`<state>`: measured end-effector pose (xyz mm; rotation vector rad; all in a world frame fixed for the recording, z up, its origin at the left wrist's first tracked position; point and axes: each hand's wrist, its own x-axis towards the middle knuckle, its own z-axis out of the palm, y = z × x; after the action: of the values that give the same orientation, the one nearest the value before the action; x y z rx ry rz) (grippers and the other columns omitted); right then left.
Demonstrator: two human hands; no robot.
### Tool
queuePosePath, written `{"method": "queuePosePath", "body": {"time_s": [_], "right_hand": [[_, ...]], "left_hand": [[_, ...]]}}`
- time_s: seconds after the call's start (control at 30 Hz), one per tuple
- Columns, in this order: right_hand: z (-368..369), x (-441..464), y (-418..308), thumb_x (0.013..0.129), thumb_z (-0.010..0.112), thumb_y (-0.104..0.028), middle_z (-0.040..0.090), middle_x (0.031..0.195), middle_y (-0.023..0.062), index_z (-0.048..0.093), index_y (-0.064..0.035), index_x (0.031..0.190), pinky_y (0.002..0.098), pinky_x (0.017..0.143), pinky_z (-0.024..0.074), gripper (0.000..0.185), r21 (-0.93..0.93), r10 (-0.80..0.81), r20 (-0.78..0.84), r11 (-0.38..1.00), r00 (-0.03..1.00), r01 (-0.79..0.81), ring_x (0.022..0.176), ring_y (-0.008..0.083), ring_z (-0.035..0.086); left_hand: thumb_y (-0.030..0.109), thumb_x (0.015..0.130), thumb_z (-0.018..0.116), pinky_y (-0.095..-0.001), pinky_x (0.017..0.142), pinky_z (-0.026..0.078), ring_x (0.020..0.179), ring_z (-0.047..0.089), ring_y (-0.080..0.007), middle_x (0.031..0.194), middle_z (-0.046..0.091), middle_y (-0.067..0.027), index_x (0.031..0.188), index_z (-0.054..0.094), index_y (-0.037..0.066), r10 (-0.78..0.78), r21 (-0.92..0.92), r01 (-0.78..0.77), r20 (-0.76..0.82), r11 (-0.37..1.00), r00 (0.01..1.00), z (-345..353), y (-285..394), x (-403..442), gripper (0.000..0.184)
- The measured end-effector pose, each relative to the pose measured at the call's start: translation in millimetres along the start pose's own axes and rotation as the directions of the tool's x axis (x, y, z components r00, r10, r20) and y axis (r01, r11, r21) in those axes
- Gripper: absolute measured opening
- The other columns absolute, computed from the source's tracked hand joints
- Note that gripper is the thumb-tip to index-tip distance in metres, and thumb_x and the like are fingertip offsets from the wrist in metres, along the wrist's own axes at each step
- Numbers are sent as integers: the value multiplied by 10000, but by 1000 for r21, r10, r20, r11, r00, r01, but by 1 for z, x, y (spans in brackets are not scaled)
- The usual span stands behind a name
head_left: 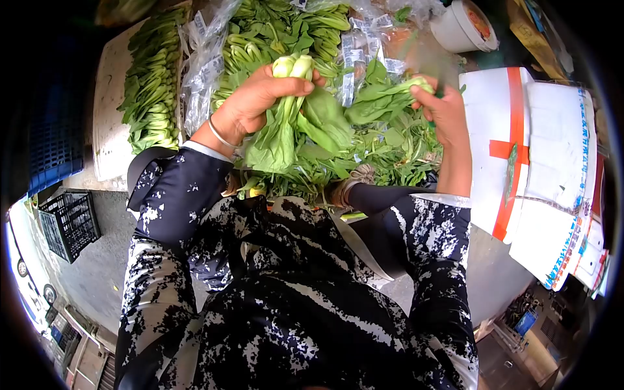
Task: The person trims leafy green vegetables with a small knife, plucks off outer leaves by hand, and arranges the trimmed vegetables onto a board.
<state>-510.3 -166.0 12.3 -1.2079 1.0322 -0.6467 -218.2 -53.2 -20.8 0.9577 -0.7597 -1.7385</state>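
Observation:
My left hand, with a bangle at its wrist, grips a small bunch of leafy greens, the pale bases up and the leaves hanging down. At the right, my right hand pinches another green by its pale end, its leaves pointing left. A dark, blurred thing shows at the right fingers, too unclear to name. Below both hands lies a heap of loose leaves. Behind my left hand is a pile of greens.
Stacked greens lie on a pale board at the left. Plastic bags, a white bucket and white foam boxes with red tape stand around. A black crate is on the ground at the left.

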Motion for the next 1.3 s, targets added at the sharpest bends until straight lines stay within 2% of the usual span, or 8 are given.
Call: {"method": "queuePosePath", "body": {"time_s": [0.07,0.17,0.43,0.7,1.03,1.17,1.23,1.3], "right_hand": [[-13,14,26,705,712,-144,595,715,22,609,7,1008,190,553,422,354,-825,-212,-212,562,954,-58,596,92,557],[18,1,18,698,714,-134,604,736,18,622,3,984,217,581,443,330,-489,-50,-202,871,978,-56,629,92,561],[78,-10,31,691,724,-168,618,828,23,616,-13,982,233,688,447,346,-635,106,164,772,981,23,729,99,554],[110,-20,10,730,626,-102,566,1046,93,453,45,1211,276,781,445,532,-249,182,476,966,860,-67,896,155,553],[171,13,15,796,670,-174,583,897,57,535,19,1056,221,681,433,351,-228,57,287,974,956,10,802,102,536],[219,58,1,808,646,-152,567,862,41,519,18,1063,215,608,443,332,-165,5,243,986,970,37,719,98,543],[264,79,-20,814,638,-175,567,869,44,509,16,1066,212,565,440,342,-97,88,307,993,948,-61,697,95,543],[301,112,-21,824,622,-208,568,862,44,507,10,1065,198,517,418,345,-207,54,398,978,916,32,680,80,535]], "left_hand": [[65,696,675,-259,839,455,981,572,-169,1029,617,-93,1024,562,33,-90,129,81,66,988,994,-5,-4,-1,349],[0,641,712,-234,763,462,877,567,-120,948,605,-20,972,583,54,-294,292,249,122,923,948,-3,-13,-8,359],[18,629,734,-201,707,451,809,517,-70,920,529,11,975,542,60,-101,392,85,22,916,995,7,-20,-6,398],[56,606,720,-277,865,446,1012,542,-210,1152,533,-161,1361,-30,-70,4,424,-105,231,899,973,4,-36,-9,1072],[266,558,754,-320,755,474,882,580,-322,976,565,-267,1340,-8,-114,-83,715,95,-51,692,995,-10,16,-30,1157],[337,556,786,-396,901,399,1088,446,-391,1152,468,-256,1282,331,-50,452,806,-58,-268,589,851,-26,43,-60,940],[281,619,754,-458,938,358,1169,364,-423,1205,423,-238,1222,418,-6,817,890,-140,-322,433,478,-36,48,-69,747],[258,640,737,-493,951,330,1200,327,-428,1236,398,-228,1180,456,15,861,933,-27,-319,358,396,-41,67,-95,655]]}}
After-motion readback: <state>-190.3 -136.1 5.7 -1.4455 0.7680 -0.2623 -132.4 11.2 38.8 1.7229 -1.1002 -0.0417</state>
